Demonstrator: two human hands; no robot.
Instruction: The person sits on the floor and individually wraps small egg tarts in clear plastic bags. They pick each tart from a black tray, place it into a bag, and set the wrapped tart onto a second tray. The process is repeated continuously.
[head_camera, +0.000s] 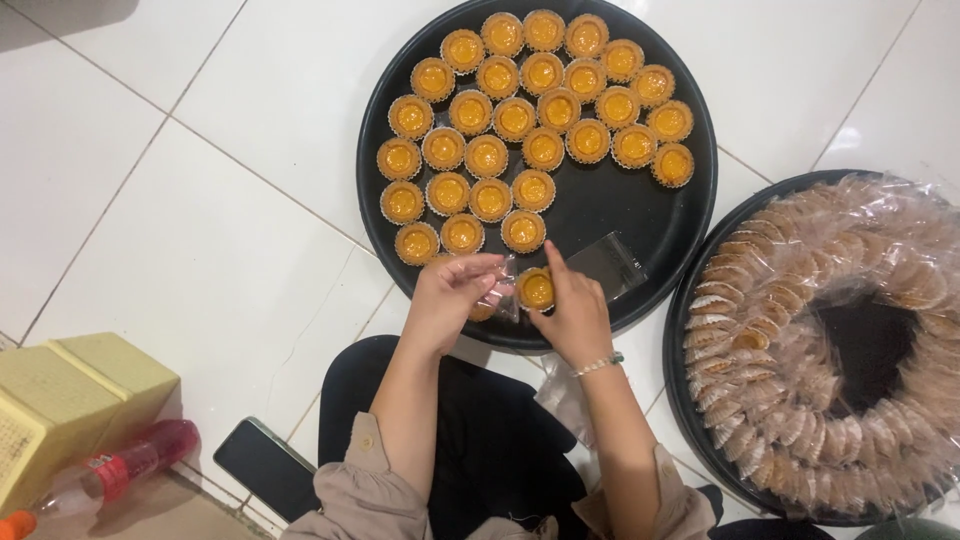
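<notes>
Left hand (450, 295) pinches the clear wrapper (497, 292), right hand (572, 318) grips the tart (537, 289) between them; best slid in level.

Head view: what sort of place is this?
Probably a home or small kitchen workspace on a white tiled floor: round black tray of orange tarts, a second tray of wrapped pastries.

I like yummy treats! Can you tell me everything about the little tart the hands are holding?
The little tart is round, with a shiny orange filling in a pale, frilly paper cup. It sits upright at the near edge of the black round tray. The right hand pinches it, while the left hand holds a clear plastic wrapper against its side.
</notes>
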